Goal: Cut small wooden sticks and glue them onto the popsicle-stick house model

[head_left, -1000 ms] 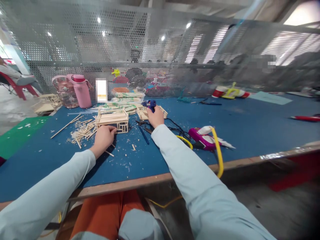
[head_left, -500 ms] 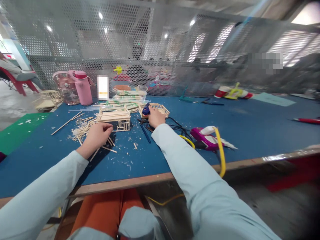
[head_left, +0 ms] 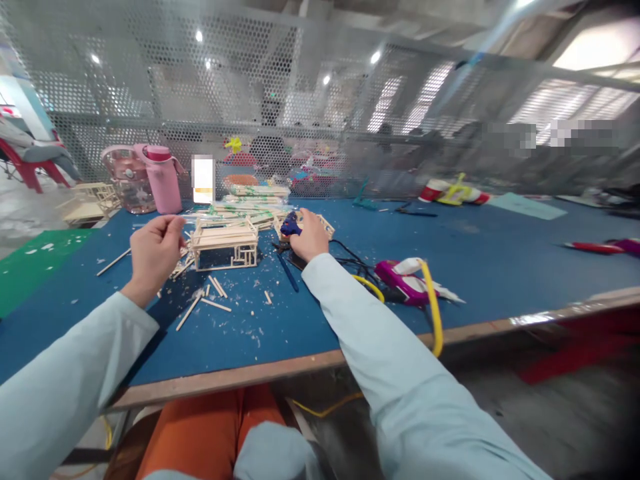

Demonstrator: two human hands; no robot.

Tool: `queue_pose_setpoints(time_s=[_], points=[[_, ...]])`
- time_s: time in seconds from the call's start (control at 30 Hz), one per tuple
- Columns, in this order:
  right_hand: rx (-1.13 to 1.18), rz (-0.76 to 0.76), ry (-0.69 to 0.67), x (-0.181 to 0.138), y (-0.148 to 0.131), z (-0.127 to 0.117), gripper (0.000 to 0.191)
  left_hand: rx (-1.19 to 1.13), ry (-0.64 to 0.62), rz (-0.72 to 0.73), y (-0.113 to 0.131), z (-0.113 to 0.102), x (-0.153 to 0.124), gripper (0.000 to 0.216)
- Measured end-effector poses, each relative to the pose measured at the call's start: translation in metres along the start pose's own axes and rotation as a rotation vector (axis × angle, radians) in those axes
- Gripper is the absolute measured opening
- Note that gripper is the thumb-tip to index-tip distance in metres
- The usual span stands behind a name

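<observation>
My left hand [head_left: 153, 255] is raised above the blue table [head_left: 500, 267], left of a small house frame of wooden sticks [head_left: 225, 243]. Its fingers are pinched together; what they hold is too small to make out. My right hand [head_left: 310, 235] rests on the table beyond the frame, closed around a blue glue gun [head_left: 290, 225]. A flat stick panel [head_left: 325, 225] lies just behind that hand. Loose sticks [head_left: 203, 303] and wood chips lie scattered in front of the frame.
A purple and white glue gun [head_left: 407, 275] with a yellow cord [head_left: 433, 303] lies right of my right arm. Pink bottles [head_left: 163, 180] and bundled sticks [head_left: 253, 197] stand at the back, before a perforated metal screen [head_left: 300, 100]. Another stick model [head_left: 90, 203] sits far left.
My left hand has lifted off the table by the loose sticks and moved up and left, pinched shut. My right hand with the glue gun has lowered slightly onto the table.
</observation>
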State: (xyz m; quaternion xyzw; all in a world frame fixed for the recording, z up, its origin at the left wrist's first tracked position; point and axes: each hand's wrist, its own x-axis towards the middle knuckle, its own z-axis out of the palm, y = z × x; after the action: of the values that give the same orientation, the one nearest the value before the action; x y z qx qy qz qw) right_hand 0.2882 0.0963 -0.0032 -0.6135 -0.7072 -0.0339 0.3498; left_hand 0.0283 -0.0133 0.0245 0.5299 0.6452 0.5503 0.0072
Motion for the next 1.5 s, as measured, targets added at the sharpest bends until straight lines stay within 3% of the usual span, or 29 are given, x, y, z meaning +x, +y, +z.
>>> queue_pose_setpoints(time_s=[0.1,0.17,0.33,0.4,0.47,0.53,0.6,0.67,0.73,0.8,0.93,1.07,1.2,1.33,1.43,1.5], points=[[0.079,-0.076,0.107,-0.003,-0.009,-0.006,0.025,0.095,0.041,0.088,-0.012,-0.002,0.020,0.036],[0.139,-0.136,0.096,-0.007,-0.015,-0.007,0.016,0.198,0.035,0.101,-0.022,-0.001,0.030,0.040],[0.237,-0.246,-0.081,-0.021,-0.029,-0.006,0.033,0.349,-0.026,0.002,-0.043,0.009,0.048,0.039],[0.277,-0.265,-0.073,-0.024,-0.030,-0.011,0.036,0.360,-0.036,-0.049,-0.047,0.016,0.059,0.034],[0.354,-0.240,0.085,-0.021,-0.026,-0.023,0.027,0.367,-0.045,-0.083,-0.050,0.025,0.072,0.029],[0.473,-0.147,0.337,-0.015,-0.019,-0.040,0.015,0.391,-0.110,-0.058,-0.053,0.036,0.087,0.029],[0.604,-0.024,0.528,-0.008,-0.008,-0.060,0.012,0.462,-0.269,0.046,-0.059,0.048,0.100,0.029],[0.671,0.043,0.574,-0.002,0.003,-0.075,0.014,0.607,-0.506,0.196,-0.068,0.059,0.110,0.030],[0.633,0.044,0.509,0.002,0.012,-0.082,0.018,0.761,-0.699,0.282,-0.078,0.066,0.117,0.030],[0.554,0.011,0.407,0.003,0.020,-0.082,0.022,0.814,-0.773,0.290,-0.087,0.069,0.121,0.030],[0.469,-0.044,0.214,0.003,0.027,-0.066,0.022,0.808,-0.783,0.280,-0.100,0.068,0.124,0.023],[0.397,-0.040,0.045,-0.001,0.027,-0.050,0.020,0.797,-0.726,0.312,-0.104,0.070,0.125,0.032],[0.297,-0.060,-0.074,-0.004,0.027,-0.046,0.022,0.807,-0.760,0.296,-0.102,0.074,0.134,0.031],[0.003,-0.046,-0.225,-0.012,0.026,-0.066,0.019,0.840,-0.793,0.269,-0.102,0.065,0.151,0.034],[-0.308,-0.031,-0.532,-0.029,0.029,-0.090,0.016,0.925,-0.864,0.205,-0.110,0.049,0.162,0.025],[-0.380,-0.026,-0.692,-0.044,0.036,-0.102,0.013,0.976,-0.910,0.157,-0.118,0.038,0.165,0.025]])
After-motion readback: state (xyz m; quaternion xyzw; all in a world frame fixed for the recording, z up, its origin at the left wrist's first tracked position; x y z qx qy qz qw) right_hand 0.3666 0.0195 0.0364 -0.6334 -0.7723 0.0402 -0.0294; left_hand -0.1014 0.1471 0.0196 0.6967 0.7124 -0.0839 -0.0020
